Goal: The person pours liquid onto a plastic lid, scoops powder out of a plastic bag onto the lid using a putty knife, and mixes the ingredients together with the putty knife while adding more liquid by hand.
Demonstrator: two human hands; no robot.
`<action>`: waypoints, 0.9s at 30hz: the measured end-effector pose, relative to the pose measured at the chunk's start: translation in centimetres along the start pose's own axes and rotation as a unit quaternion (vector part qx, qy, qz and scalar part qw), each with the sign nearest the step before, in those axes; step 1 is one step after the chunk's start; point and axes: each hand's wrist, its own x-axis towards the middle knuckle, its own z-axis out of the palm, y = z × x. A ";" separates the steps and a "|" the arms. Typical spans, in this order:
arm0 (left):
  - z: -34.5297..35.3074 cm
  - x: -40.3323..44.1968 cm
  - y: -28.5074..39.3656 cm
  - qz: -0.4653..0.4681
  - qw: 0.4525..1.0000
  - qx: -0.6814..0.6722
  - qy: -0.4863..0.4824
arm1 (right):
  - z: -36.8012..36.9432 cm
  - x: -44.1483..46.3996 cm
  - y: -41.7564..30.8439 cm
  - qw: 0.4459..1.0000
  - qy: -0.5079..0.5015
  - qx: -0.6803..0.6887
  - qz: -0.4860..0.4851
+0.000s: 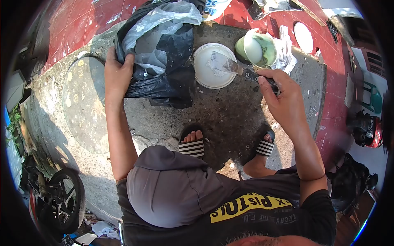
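Observation:
My left hand [117, 74] grips the left rim of a black plastic bag [176, 69], with the thumb near its opening. Inside it sits a clear plastic liner [164, 22] around greyish-white contents. My right hand [283, 92] is closed around the dark handle of a putty knife [230, 65]. The knife's wide blade, smeared with white, points left over a round white tub or lid [205, 81]; I cannot tell whether it touches it. Right behind the knife stands a green-stained pail [269, 51] with a pale rounded thing [252, 50] in it.
Crumpled white plastic [286, 51] lies beside the pail, and a white disc [303, 37] rests on the red tiles [334, 86]. A round concrete cover [84, 106] is on the left. Motorcycle parts with a wheel [65, 201] stand lower left. My sandalled feet [192, 141] are on the concrete.

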 end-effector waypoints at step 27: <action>-0.1 -0.5 -0.9 0.007 1.000 -0.016 0.013 | 18.8 13.7 -4.3 0.989 -0.022 -0.083 -0.122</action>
